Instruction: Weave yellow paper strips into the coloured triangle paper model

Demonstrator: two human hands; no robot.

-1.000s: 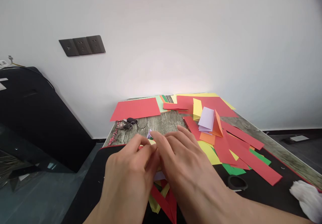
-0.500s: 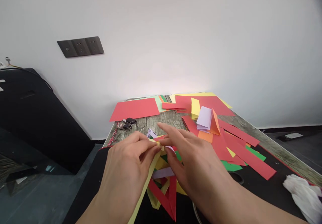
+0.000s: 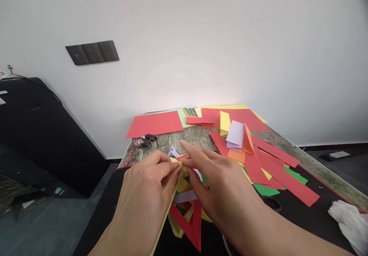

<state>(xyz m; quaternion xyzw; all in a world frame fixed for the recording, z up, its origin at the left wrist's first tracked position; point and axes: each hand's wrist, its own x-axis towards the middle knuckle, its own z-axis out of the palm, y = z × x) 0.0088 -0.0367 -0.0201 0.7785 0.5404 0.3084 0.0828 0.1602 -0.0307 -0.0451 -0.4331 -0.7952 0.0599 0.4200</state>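
Between the fingertips of my left hand (image 3: 143, 187) is a pale yellow paper strip (image 3: 178, 180), whose long end trails down past the wrist. My right hand (image 3: 227, 183) meets it at the same spot, its fingertips and thumb closed on the strip's upper end while the index finger stretches out above. Beneath both hands sits an object of interlaced folded paper strips, with a lavender band (image 3: 185, 197) across it and a pointed red strip (image 3: 186, 224) at the lower end. The fingers hide much of this object.
Red, yellow, green and orange paper pieces lie at the right, with a folded lavender paper (image 3: 235, 133) on top. A large red sheet (image 3: 156, 124) and keys (image 3: 146, 141) are at the back left. Crumpled white tissue (image 3: 349, 223) rests on the black mat (image 3: 304, 229) at right.
The view has shifted slightly, so the papers on the right appear a little farther right. Both hands keep nearly the same pose on the yellow strip, whose trailing end shows narrower beside my left hand.
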